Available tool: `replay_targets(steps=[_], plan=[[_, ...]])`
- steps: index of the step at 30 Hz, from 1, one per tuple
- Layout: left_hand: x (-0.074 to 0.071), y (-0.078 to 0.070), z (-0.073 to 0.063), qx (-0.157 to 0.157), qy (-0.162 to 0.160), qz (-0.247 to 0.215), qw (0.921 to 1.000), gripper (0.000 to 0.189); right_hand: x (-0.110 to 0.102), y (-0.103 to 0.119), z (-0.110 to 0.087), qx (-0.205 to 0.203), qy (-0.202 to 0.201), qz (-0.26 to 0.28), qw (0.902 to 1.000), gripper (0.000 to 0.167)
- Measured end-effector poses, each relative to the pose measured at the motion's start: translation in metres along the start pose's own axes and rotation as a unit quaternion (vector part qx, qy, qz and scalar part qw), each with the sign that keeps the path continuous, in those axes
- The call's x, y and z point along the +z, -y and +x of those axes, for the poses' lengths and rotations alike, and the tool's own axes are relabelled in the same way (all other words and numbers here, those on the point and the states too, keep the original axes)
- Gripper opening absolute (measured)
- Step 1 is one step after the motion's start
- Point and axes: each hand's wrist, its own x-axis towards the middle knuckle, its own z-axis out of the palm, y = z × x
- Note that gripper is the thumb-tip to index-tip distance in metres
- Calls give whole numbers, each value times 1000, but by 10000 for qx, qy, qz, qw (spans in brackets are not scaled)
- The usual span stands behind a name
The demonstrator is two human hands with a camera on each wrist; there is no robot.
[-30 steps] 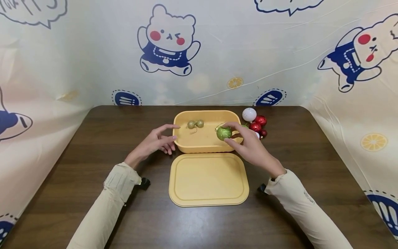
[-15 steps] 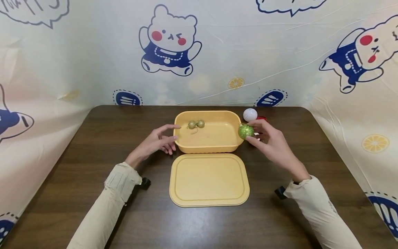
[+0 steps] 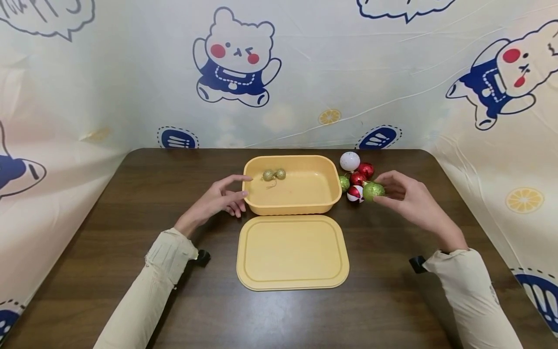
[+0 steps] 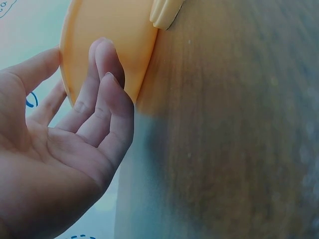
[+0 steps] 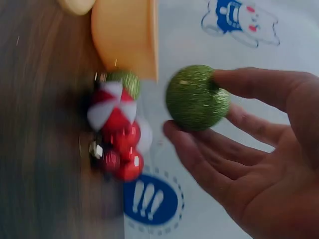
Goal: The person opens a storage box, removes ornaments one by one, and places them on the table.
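Note:
My right hand pinches a glittery green Christmas bauble between thumb and fingertips, right of the yellow box. In the right wrist view it is held up apart from the other baubles. My left hand rests thumb and fingertips at the box's left rim, fingers loosely bent. Inside the box, toward its back left, lie two small gold baubles with string. Beside its right wall are a second green bauble, a red-and-white bauble, shiny red baubles and a white bauble.
The flat yellow lid lies on the brown table just in front of the box. A printed cloth hangs behind the table and along its sides.
My right hand has moved right with the green bauble, from over the box to beyond its right side, uncovering the bauble cluster. The left hand stays at the box's rim.

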Motion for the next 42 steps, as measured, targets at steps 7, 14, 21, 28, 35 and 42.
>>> replay_targets(steps=[7,14,21,28,35,42], plan=[[0,-1,-1,18,-19,-13,10000,52,-3,-26,5,-37,449,-686,9966,34],[1,-2,-2,15,-43,-60,10000,52,8,-46,15,0,710,-832,9940,32],[0,-3,-1,9,26,-26,10000,50,13,-49,18,-153,606,-879,9942,34],[0,-1,0,12,73,-55,10000,49,12,-50,18,-67,814,-1011,9915,44],[0,0,-1,-11,67,-90,9999,49,11,-52,16,-31,883,-992,9911,51],[0,0,-1,-67,70,-72,9999,49,8,-47,13,-93,733,-1047,9918,48]])
